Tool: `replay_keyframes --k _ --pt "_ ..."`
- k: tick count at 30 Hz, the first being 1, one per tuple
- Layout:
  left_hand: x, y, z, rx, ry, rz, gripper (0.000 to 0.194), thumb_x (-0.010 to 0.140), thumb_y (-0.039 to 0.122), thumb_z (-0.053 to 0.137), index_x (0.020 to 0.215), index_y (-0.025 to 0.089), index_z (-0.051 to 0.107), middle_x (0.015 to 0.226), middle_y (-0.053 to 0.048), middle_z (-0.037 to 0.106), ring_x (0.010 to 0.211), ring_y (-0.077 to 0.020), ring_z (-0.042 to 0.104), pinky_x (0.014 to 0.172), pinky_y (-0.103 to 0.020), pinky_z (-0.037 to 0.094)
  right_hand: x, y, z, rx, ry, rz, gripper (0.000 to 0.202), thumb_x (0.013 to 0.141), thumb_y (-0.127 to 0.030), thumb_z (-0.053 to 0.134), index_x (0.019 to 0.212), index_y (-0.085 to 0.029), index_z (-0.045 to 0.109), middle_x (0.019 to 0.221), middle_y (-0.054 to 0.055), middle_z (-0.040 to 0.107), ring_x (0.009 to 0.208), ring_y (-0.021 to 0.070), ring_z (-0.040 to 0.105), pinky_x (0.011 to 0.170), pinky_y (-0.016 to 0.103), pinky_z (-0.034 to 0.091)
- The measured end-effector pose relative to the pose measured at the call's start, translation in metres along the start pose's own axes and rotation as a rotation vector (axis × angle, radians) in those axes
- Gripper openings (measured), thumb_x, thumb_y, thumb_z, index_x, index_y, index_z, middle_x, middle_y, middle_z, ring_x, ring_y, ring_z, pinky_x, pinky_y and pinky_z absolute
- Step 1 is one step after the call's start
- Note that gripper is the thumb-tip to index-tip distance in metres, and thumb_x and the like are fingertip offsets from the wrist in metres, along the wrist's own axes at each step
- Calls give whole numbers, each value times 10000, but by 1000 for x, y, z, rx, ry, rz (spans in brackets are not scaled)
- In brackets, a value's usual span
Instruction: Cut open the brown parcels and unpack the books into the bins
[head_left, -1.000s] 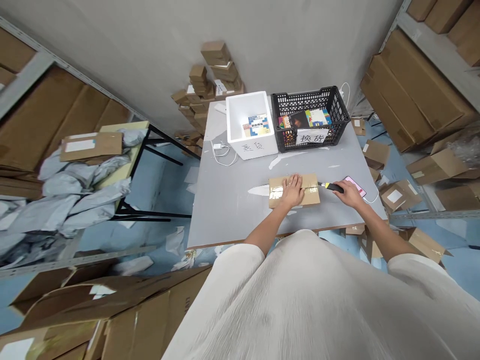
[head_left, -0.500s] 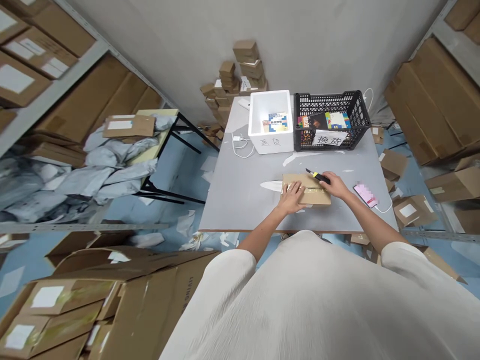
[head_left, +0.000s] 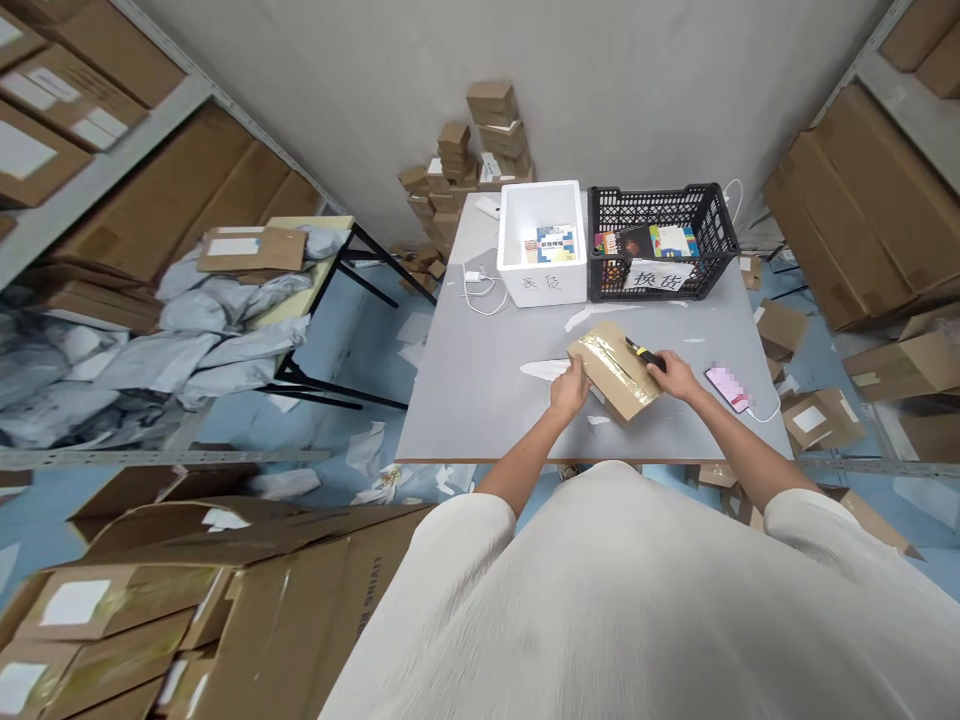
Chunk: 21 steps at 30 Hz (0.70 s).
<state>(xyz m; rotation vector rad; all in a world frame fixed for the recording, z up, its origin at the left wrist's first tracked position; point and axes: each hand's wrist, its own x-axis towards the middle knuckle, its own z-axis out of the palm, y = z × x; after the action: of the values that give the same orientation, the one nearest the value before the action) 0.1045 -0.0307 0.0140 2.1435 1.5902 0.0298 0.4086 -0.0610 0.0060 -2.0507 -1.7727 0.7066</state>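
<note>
A small cardboard box (head_left: 616,370) with a shiny strip of clear tape along its top is tilted over the grey table (head_left: 480,400). My left hand (head_left: 570,388) grips its left edge. In my right hand (head_left: 673,376) is a black and yellow utility knife (head_left: 646,354), its blade end pointing up and left over the box's right side. Whether my right fingers also touch the box, I cannot tell. A phone (head_left: 727,388) on a white cable lies to the right of that hand.
Behind the box stand a white foam bin (head_left: 544,285) and a black plastic crate (head_left: 664,290), both holding books. Cardboard boxes (head_left: 495,140) are stacked by the wall. Grey parcels (head_left: 172,350) cover the left side. A large open carton (head_left: 315,600) sits at lower left.
The box has turned from lying level to a tilted, slanting position. My left hand has gone from flat on its top to gripping its left edge. The knife stays in my right hand.
</note>
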Motion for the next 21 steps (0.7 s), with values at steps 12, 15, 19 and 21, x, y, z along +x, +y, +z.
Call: replay_keyframes --k 12,15,19,21 --pt "35 27 0 -87 63 62 570 1086 417 529 1620 224 476 1724 -194 490 1579 -368 483 1248 -536 441 -40 -20 23 398 -57 55 435 980 -626 626 1217 -263 663 1222 96 808 1094 309 744 1023 480 588" --pt "29 48 8 -6 105 51 680 1050 557 608 1626 219 482 1756 -214 422 1595 -425 419 1273 -592 377 -31 -11 16 401 15 99 448 956 -654 647 1174 -262 667 1252 107 790 1094 310 727 1024 491 587" --pt "21 81 26 26 35 131 963 985 637 677 1761 198 313 1759 -254 405 1591 -476 407 1282 -620 339 -14 3 5 386 85 127 470 937 -675 661 1136 -250 676 1333 139 740 1172 319 710 1053 491 579" --pt "18 91 34 60 -4 154 1059 940 624 746 1777 176 279 1797 -283 340 1619 -510 363 1280 -638 331 -7 7 2 372 104 151 486 928 -679 666 1135 -240 675 1353 152 721 1205 325 704 1080 503 571"
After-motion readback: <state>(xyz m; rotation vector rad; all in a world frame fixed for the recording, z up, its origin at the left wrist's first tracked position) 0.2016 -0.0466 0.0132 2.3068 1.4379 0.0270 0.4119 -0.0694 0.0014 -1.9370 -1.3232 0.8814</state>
